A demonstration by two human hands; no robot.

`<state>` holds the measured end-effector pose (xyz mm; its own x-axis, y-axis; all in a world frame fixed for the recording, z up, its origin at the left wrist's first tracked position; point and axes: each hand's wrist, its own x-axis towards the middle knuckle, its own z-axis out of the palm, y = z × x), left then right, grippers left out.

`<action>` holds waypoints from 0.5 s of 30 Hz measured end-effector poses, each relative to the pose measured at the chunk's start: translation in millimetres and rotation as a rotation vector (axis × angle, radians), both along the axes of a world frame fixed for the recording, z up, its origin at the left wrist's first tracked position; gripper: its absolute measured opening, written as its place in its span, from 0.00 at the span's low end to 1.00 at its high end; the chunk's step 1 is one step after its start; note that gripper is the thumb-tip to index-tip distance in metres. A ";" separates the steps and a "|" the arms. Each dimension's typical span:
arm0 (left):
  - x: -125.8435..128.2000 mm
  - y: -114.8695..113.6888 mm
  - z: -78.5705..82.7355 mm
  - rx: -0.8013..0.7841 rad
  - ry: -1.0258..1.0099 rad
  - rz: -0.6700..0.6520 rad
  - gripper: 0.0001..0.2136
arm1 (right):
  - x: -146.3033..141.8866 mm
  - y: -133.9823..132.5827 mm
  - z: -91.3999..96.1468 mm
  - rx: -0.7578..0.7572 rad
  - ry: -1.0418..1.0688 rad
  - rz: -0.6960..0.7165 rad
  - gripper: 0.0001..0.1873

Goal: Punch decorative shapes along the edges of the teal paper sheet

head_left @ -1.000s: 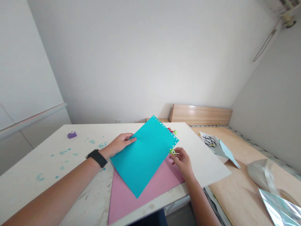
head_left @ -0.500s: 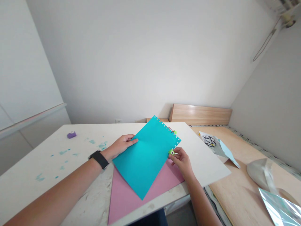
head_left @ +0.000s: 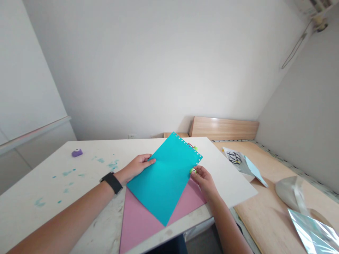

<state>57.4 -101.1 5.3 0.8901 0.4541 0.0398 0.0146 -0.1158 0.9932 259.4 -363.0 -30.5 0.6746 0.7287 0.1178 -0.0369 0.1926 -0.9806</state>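
A teal sheet of paper (head_left: 165,180) with a row of punched holes along its upper right edge is held up at a slant. My left hand (head_left: 137,166), with a black band on its wrist, pinches its left edge, thumb on top. My right hand (head_left: 204,179) is closed on a small green one-eyed clip-like piece (head_left: 193,171) at the sheet's right edge; whether it grips the paper I cannot tell. Small red and green pieces (head_left: 195,147) show behind the punched edge. Below lies a pink sheet (head_left: 137,218), partly covered by the teal one.
The white table (head_left: 90,176) has blue-green stains on its left side. A purple one-eyed object (head_left: 77,152) sits far left. To the right, a wooden surface (head_left: 261,155) holds a black cable (head_left: 234,157), folded light-blue paper (head_left: 255,171) and a shiny clear sheet (head_left: 314,229).
The view has shifted slightly. The teal sheet's lower corner has swung a little to the right, while both hands keep nearly the same places and grips.
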 end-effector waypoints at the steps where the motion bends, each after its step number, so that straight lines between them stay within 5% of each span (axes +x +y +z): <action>1: 0.0 -1.5 0.1 -0.005 0.003 0.007 0.22 | 0.4 0.3 -0.2 -0.010 0.005 -0.007 0.21; 5: -1.2 -4.9 1.4 -0.012 0.028 0.025 0.23 | 3.7 1.2 -5.4 -0.128 -0.096 -0.081 0.23; 11: -2.9 1.0 -5.7 0.023 0.115 -0.073 0.22 | 4.0 -0.9 -12.9 -0.334 -0.645 -0.285 0.16; 15: -2.2 2.9 -13.9 0.055 0.127 -0.061 0.21 | 4.0 -7.2 -11.7 -0.428 -0.795 -0.286 0.13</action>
